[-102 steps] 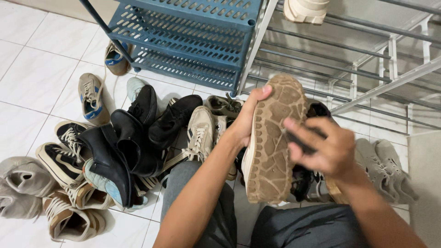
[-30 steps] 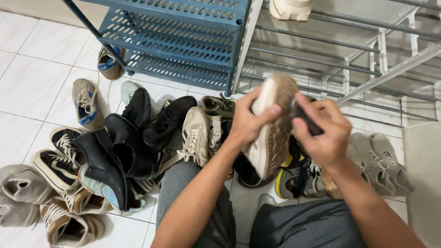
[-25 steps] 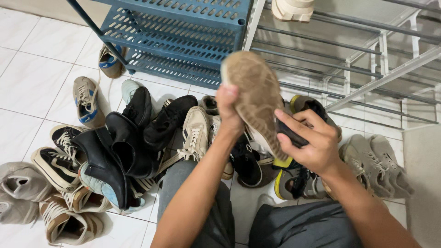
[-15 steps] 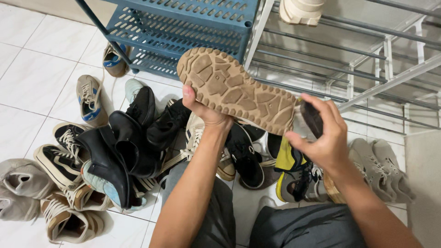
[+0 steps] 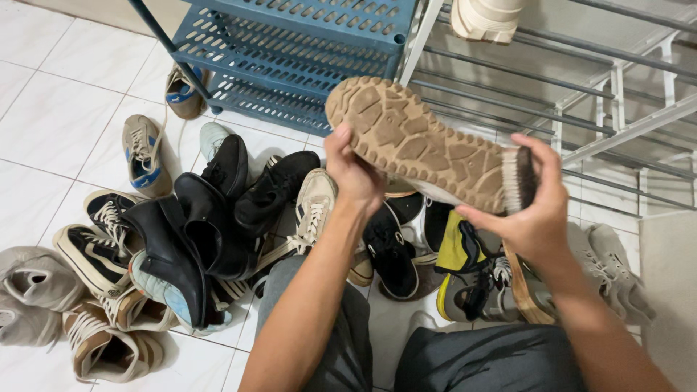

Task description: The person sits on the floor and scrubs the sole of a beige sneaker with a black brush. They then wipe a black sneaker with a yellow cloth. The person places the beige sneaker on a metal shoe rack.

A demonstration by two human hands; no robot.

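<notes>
My left hand point(image 5: 353, 173) grips a shoe point(image 5: 414, 141) held sole up, its tan lugged sole lying crosswise in front of me. My right hand point(image 5: 535, 207) holds a small dark brush point(image 5: 520, 179) with pale bristles against the right end of that sole. Both forearms reach out over my grey trousers point(image 5: 465, 356).
A heap of shoes covers the white tiled floor point(image 5: 51, 123): black leather shoes point(image 5: 192, 239), pale sneakers point(image 5: 312, 207), a yellow and grey trainer point(image 5: 465, 276), grey shoes point(image 5: 613, 268) at right. A blue plastic rack point(image 5: 290, 51) and a grey metal rack point(image 5: 573, 87) stand behind.
The shoe has been turned from upright to crosswise, sole up, and shifted right. My right hand has brought the brush onto the sole's right end.
</notes>
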